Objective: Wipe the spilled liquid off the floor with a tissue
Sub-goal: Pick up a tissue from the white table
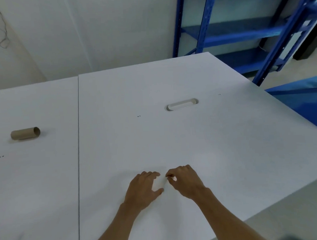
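Note:
A white tissue lies low on the white table, barely distinguishable from the surface. My left hand rests on its left side, fingers curled and thumb spread around a fold of it. My right hand pinches its right edge between thumb and forefinger. The two hands almost touch, near the table's front edge. No spilled liquid shows anywhere in view.
An empty cardboard roll core lies on the adjoining table at the left, past the seam. An oval cable slot sits further back. Blue metal shelving stands behind on the right, and pale floor shows at lower right.

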Motion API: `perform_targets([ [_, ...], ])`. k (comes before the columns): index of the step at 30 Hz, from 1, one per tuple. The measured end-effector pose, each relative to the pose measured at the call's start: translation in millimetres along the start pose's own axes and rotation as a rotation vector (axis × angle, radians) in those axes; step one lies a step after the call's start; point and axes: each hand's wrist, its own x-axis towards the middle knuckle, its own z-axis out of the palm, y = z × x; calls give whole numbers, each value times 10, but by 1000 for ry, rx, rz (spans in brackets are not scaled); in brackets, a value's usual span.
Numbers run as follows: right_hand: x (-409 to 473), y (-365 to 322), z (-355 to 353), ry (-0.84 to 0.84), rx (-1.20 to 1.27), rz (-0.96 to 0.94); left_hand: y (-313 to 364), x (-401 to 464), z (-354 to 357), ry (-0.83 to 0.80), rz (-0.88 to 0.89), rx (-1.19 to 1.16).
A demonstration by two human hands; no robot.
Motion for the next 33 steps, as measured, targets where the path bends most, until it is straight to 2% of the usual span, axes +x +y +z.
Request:
perform_targets([
  [5,-161,53,-499,19,-39,27,296,93,-204,64,-49,-18],
  [11,-346,82,-1267,-44,17,156,879,275,-612,114,41,-83],
  [15,-466,109,-1847,-29,33,220,1267,398,-913,97,98,-115],
  [18,-585,155,-2221,-14,25,244,1615,435,-1086,86,124,-280],
  [21,-691,174,-2508,11,30,273,1918,457,-1171,-11,153,-437],
  [24,-835,178,-2711,38,26,318,2146,474,-1186,-43,183,-482],
  [27,-1012,179,-2881,85,2,385,2325,510,-1151,-27,299,-426],
  [31,-1286,166,-3022,116,-9,451,2509,518,-1170,-55,272,-583],
  [33,-1531,149,-3105,163,16,497,2649,481,-1194,-84,317,-613],
])
